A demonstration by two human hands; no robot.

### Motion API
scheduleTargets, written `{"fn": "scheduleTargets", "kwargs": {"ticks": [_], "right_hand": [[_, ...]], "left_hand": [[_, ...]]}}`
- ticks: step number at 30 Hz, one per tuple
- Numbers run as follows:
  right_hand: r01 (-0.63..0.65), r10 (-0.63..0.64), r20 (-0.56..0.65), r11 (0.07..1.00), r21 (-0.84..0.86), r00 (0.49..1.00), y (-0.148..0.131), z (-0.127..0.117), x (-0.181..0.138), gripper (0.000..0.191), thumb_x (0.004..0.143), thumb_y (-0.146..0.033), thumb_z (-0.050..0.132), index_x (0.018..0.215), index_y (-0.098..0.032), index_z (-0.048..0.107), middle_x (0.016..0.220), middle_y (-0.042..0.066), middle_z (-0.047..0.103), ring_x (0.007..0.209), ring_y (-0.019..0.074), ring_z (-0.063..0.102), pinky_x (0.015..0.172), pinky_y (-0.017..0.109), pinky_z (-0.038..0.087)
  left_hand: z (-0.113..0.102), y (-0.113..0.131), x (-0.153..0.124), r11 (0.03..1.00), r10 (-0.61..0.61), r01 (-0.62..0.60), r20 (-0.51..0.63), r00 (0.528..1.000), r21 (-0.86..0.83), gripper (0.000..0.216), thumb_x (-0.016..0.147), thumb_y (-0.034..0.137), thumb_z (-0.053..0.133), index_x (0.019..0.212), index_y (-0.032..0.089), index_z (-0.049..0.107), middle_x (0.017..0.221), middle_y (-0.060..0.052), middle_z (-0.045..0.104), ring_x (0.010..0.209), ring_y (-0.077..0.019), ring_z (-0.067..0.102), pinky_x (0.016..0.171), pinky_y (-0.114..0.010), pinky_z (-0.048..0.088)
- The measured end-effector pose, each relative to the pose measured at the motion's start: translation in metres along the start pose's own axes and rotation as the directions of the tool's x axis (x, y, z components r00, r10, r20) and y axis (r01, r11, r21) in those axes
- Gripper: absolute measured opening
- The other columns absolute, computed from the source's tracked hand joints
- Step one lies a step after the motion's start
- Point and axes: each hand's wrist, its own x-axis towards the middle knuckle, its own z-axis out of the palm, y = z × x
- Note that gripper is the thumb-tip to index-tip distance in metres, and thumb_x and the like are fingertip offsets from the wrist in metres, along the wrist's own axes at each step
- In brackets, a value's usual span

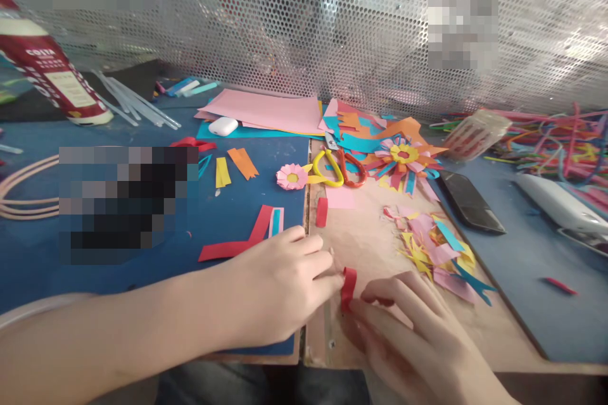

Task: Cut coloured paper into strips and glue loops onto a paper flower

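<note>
Both hands meet low in the middle of the view, on a bare wooden board [361, 247] lying on the table. The left hand [280, 281] reaches in from the left, its grip pressed together, fingertips pinching the upper end of a small red paper strip [348, 288]. The right hand [403, 329] comes up from below, thumb and forefinger closed on the same strip's lower end, so the strip stands bent between the two hands, just above the board.

Just beside the left hand, on a blue mat [156, 266], lie longer red strips [237, 242] with a pink and blue one. A short red piece [322, 211] rests on the board above the hands. To the right of the hands sits a heap of pink, yellow and blue paper scraps [439, 253].

Farther back lie yellow and red handled scissors [338, 168], a small pink paper flower [291, 176], a larger many-coloured paper flower [403, 157], and pink paper sheets [266, 111]. A dark phone [468, 199] lies on the right, well apart from the hands.
</note>
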Motion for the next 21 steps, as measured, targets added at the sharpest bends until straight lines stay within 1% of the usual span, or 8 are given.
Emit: {"fn": "scheduleTargets", "kwargs": {"ticks": [4, 6, 8, 11, 21], "right_hand": [[0.059, -0.064, -0.071, 0.995, -0.078, 0.995, -0.002, 0.002, -0.003, 0.015, 0.077, -0.006, 0.053, 0.078, -0.015, 0.065, 0.074, 0.006, 0.060, 0.065, 0.0154, 0.049, 0.054, 0.028, 0.039], [0.082, -0.092, -0.106, 0.992, -0.096, 0.990, -0.001, 0.005, -0.005, 0.016, 0.076, -0.005, 0.053, 0.078, -0.014, 0.065, 0.071, 0.005, 0.060, 0.064, 0.0150, 0.048, 0.053, 0.028, 0.037], [0.081, -0.092, -0.123, 0.993, -0.089, 0.988, 0.000, 0.008, -0.007, 0.016, 0.076, -0.005, 0.052, 0.078, -0.015, 0.065, 0.072, 0.005, 0.060, 0.064, 0.0150, 0.047, 0.053, 0.029, 0.036], [0.075, -0.084, -0.114, 0.994, -0.080, 0.990, 0.002, 0.010, -0.009, 0.015, 0.077, -0.007, 0.051, 0.076, -0.015, 0.063, 0.073, 0.005, 0.059, 0.065, 0.0153, 0.045, 0.054, 0.029, 0.034], [0.075, -0.084, -0.083, 0.992, -0.105, 0.993, 0.002, 0.013, -0.013, 0.016, 0.077, -0.008, 0.052, 0.085, -0.015, 0.064, 0.076, 0.005, 0.059, 0.066, 0.0156, 0.045, 0.055, 0.029, 0.034]], "left_hand": [[-0.002, 0.000, 0.001, 1.000, -0.003, 0.003, 0.003, 1.000, -0.006, 0.016, 0.081, 0.018, 0.054, 0.094, 0.018, 0.063, 0.077, -0.003, 0.058, 0.069, -0.0178, 0.046, 0.063, -0.033, 0.029], [-0.003, 0.001, 0.002, 1.000, -0.006, 0.006, 0.005, 1.000, -0.007, 0.015, 0.081, 0.018, 0.054, 0.093, 0.018, 0.063, 0.078, -0.003, 0.058, 0.069, -0.0176, 0.046, 0.063, -0.033, 0.029], [-0.003, 0.001, 0.002, 1.000, -0.007, 0.008, 0.006, 1.000, -0.009, 0.015, 0.081, 0.019, 0.054, 0.093, 0.018, 0.063, 0.078, -0.003, 0.058, 0.068, -0.0175, 0.045, 0.063, -0.033, 0.028], [-0.003, 0.001, 0.002, 1.000, -0.008, 0.008, 0.007, 1.000, -0.011, 0.016, 0.081, 0.019, 0.054, 0.095, 0.018, 0.063, 0.078, -0.003, 0.058, 0.069, -0.0177, 0.045, 0.063, -0.033, 0.028], [-0.002, 0.000, 0.001, 1.000, 0.004, -0.004, 0.002, 1.000, 0.000, 0.021, 0.081, 0.021, 0.056, 0.101, 0.018, 0.062, 0.080, -0.003, 0.059, 0.070, -0.0172, 0.046, 0.064, -0.033, 0.028]]}}
